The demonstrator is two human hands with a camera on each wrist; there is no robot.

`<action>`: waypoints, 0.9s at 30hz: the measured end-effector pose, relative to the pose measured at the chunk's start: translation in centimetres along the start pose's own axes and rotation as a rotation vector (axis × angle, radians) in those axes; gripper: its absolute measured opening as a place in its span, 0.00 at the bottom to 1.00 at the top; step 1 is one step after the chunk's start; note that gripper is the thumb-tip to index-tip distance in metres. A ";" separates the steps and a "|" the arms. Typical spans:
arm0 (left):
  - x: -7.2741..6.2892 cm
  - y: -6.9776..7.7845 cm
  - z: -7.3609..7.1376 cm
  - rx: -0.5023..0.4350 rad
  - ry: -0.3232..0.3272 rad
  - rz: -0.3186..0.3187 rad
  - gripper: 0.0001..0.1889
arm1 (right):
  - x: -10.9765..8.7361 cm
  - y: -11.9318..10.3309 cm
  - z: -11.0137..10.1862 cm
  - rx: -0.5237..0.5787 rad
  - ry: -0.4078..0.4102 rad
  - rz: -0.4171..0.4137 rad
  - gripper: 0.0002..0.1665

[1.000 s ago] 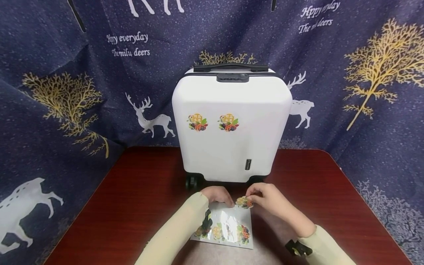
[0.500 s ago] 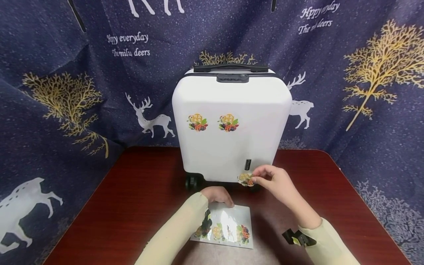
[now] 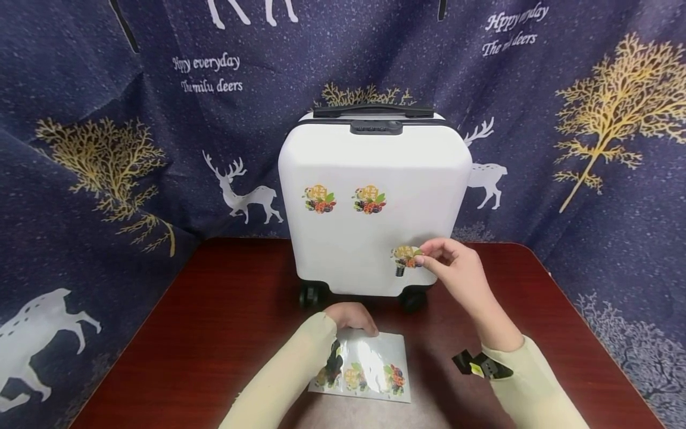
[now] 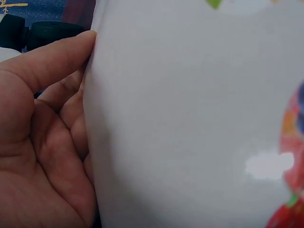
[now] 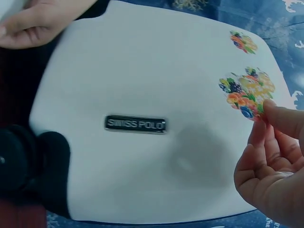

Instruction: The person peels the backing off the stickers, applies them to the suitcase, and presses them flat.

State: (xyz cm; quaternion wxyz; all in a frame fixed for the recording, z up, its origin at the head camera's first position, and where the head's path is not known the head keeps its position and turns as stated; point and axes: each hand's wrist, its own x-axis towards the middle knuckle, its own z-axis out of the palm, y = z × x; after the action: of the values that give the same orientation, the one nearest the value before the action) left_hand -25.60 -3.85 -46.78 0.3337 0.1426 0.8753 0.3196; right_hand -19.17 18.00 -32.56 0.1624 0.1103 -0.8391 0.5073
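Note:
My right hand [image 3: 455, 271] pinches a fruit sticker [image 3: 405, 256] between thumb and fingers, in front of the lower right of the white suitcase [image 3: 343, 250]. From the head the sticker partly covers the suitcase's dark label, while the right wrist view shows the SWISS POLO label [image 5: 136, 124] whole. Whether the sticker touches the shell, I cannot tell. Two matching stickers sit side by side higher up, a left one [image 3: 319, 198] and a right one [image 3: 369, 198]. My left hand [image 3: 351, 316] grips the far edge of a glossy sticker sheet [image 4: 180, 104], with its thumb along that edge.
The suitcase stands upright on black wheels [image 3: 311, 295] on a dark red table [image 3: 230, 322]. Behind it hangs a blue cloth [image 3: 161, 119] printed with deer and trees. More fruit stickers [image 3: 395, 379] lie along the sheet's near side.
My right hand has lifted the sticker off the sheet's far right corner and carried it up and forward to the suitcase's lower right. The left hand stays at the sheet.

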 end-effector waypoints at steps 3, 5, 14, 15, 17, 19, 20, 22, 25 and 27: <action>0.0 0.0 0.0 -0.021 -0.008 -0.002 0.12 | 0.5 -0.5 -0.2 0.037 0.051 0.010 0.13; 0.0 -0.1 0.0 -0.033 -0.010 -0.004 0.12 | 0.8 -0.7 -0.3 0.067 0.085 0.004 0.13; -0.2 -0.1 -0.1 -0.014 -0.001 0.004 0.12 | 2.1 -1.4 -0.7 0.158 0.187 -0.007 0.10; -0.2 -0.1 -0.1 -0.018 -0.002 0.004 0.12 | 2.2 -1.5 -0.8 0.155 0.196 -0.002 0.10; -0.2 -0.1 -0.1 -0.028 -0.007 0.001 0.12 | 2.5 -1.6 -0.9 0.156 0.217 0.004 0.09; -0.2 -0.2 0.0 -0.033 -0.008 -0.001 0.12 | 2.7 -1.7 -1.1 0.158 0.232 0.010 0.08; -0.1 -0.2 0.0 -0.033 -0.008 -0.001 0.12 | 2.8 -1.8 -1.1 0.156 0.239 0.013 0.08; -0.2 -0.1 0.0 -0.037 -0.010 -0.005 0.12 | 3.1 -1.8 -1.2 0.157 0.252 0.020 0.09; -0.2 0.0 0.0 -0.032 -0.005 -0.008 0.12 | 3.3 -1.9 -1.3 0.162 0.268 0.018 0.08; -0.3 0.0 0.0 -0.038 -0.005 -0.010 0.12 | 3.4 -2.0 -1.3 0.184 0.281 0.011 0.06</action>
State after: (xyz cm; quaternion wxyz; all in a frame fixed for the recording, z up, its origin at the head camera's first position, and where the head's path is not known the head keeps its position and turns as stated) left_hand -25.42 -3.94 -46.62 0.3400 0.1328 0.8690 0.3340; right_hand -21.43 18.18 -29.01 0.2645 0.0479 -0.7589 0.5932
